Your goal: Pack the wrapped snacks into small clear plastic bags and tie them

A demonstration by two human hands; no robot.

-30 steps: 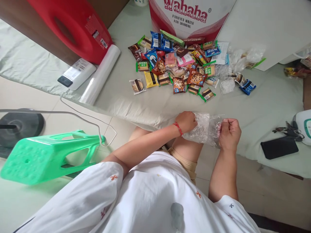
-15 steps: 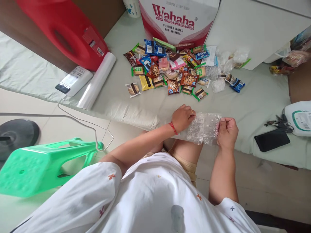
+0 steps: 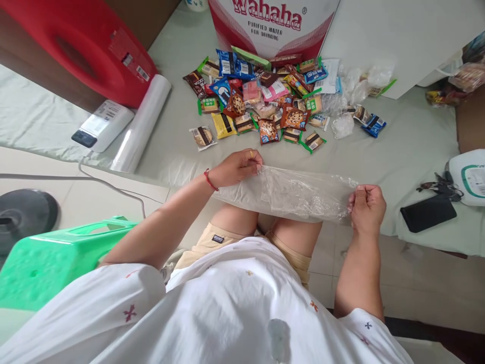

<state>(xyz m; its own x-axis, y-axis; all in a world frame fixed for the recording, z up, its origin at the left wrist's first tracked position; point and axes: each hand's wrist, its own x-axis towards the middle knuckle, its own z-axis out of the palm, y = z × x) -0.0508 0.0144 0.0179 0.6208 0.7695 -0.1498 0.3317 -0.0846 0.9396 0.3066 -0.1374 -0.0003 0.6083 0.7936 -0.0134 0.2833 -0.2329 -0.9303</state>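
Note:
A clear, crinkled plastic bag [image 3: 299, 194] is stretched sideways above my lap, along the table's front edge. My left hand [image 3: 240, 167] pinches its upper left part, fingers closed. At the bag's right end my right hand [image 3: 367, 205] is closed on the plastic. Beyond the bag, a pile of small wrapped snacks [image 3: 265, 103] lies on the table cover, with several wrapped biscuits [image 3: 269, 131] at its near edge. Crumpled clear plastic bags [image 3: 343, 125] lie at the pile's right side.
Left on the table are a roll of clear plastic [image 3: 142, 124], a white device [image 3: 102, 126] with a cable and a red jug [image 3: 113, 55]. A Wahaha carton [image 3: 273, 30] stands behind the snacks. Rightward lie a black phone [image 3: 428, 213] and keys [image 3: 441, 186]. A green stool [image 3: 56, 263] stands lower left.
My left hand has moved left and slightly up, my right hand a little right. The bag, bunched between them before, is now drawn out long. The view has shifted slightly.

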